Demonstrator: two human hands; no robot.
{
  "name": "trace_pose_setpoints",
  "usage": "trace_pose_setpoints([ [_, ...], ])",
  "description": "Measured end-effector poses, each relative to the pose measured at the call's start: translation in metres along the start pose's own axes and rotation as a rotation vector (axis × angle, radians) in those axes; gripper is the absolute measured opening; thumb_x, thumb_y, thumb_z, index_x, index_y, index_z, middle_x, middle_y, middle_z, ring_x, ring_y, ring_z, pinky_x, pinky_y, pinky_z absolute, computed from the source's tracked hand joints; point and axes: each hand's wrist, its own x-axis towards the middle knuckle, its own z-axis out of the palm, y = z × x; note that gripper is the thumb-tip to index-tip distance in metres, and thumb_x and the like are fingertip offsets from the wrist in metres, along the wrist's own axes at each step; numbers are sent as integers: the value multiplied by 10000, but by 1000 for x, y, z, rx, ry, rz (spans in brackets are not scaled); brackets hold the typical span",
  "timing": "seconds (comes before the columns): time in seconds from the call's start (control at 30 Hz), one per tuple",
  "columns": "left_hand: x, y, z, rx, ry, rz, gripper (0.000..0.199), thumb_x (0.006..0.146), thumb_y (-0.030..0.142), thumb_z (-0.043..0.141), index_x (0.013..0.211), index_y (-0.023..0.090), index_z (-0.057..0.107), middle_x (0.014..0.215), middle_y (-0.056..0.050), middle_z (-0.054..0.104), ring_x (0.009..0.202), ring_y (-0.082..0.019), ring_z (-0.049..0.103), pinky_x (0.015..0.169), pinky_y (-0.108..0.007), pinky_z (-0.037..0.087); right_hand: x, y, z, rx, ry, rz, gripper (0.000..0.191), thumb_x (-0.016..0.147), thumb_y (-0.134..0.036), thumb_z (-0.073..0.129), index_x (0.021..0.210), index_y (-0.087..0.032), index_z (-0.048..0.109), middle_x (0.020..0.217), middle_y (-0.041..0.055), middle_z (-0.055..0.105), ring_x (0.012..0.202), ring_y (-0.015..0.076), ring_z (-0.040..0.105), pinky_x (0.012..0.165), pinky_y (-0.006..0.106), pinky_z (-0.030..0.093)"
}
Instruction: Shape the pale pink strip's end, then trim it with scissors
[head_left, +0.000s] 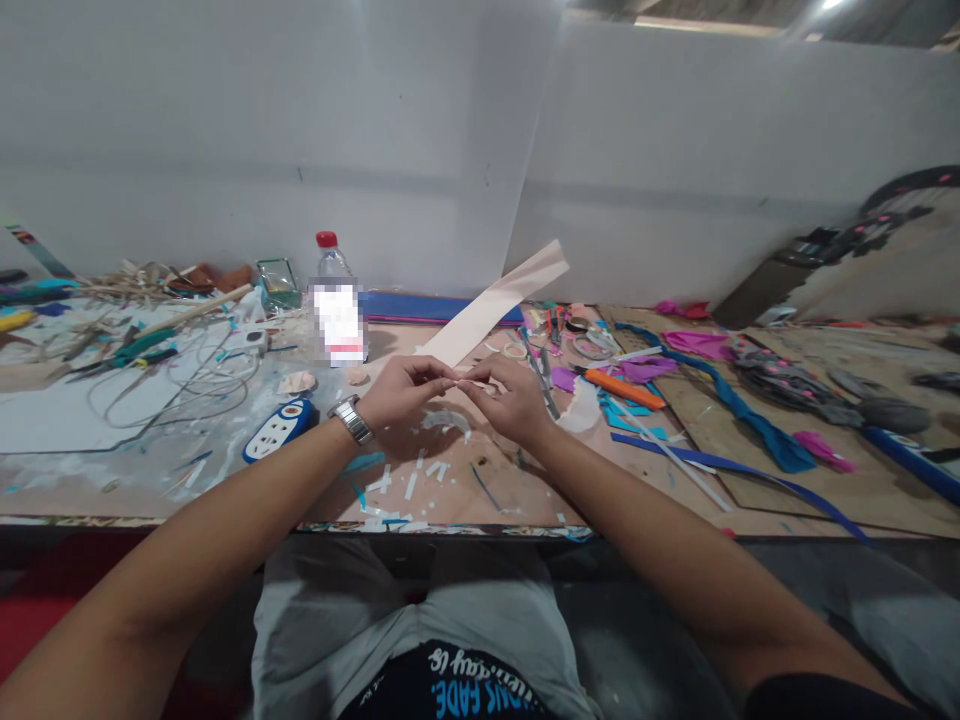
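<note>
A long pale peach strip that looks like crepe paper [495, 305] slants up and to the right from my fingers, its far end reaching the wall. My left hand [401, 398], with a metal watch [351, 420] on its wrist, is closed in a pinch on the strip's near end. Fingertip to fingertip with it, my right hand [511, 402] pinches the same end. The bit between the fingertips is mostly hidden. Two small crumpled peach paper pieces, one of them a paper rosette [297, 382], lie left of my left hand.
A red-capped bottle [330, 262] stands behind my left hand. At left are a blue-and-white power strip [279, 430], cables and green-handled pliers [142, 345]. An orange cutter [624, 388], paper scraps and a blue ribbon [750, 475] lie to the right. A dark flask [772, 275] leans farther right.
</note>
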Motion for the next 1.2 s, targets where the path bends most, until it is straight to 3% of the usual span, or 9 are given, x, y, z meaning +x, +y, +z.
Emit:
trace_pose_setpoints([
  [0.43, -3, -1, 4, -7, -26, -2, 289, 898, 417, 682, 936, 134, 719, 827, -65, 712, 734, -135, 624, 667, -240, 483, 1, -2, 0, -9, -10, 12, 217, 920, -404, 696, 815, -214, 711, 766, 37, 719, 730, 182, 652, 713, 331, 484],
  [0.73, 0, 0, 0, 52, 26, 109, 174, 873, 311, 711, 911, 150, 765, 890, -79, 749, 811, -159, 666, 753, -271, 504, 0, 1, 0, 3, -8, 31, 229, 915, -419, 698, 826, -208, 703, 785, 41, 718, 741, 184, 651, 714, 335, 485],
  [1.2, -1, -3, 1, -62, -6, 36, 267, 836, 399, 758, 920, 146, 741, 875, -73, 726, 781, -151, 637, 716, -270, 483, 0, 1, -1, 17, -33, 19, 187, 917, -379, 701, 840, -210, 711, 801, 49, 720, 764, 194, 654, 721, 340, 477],
])
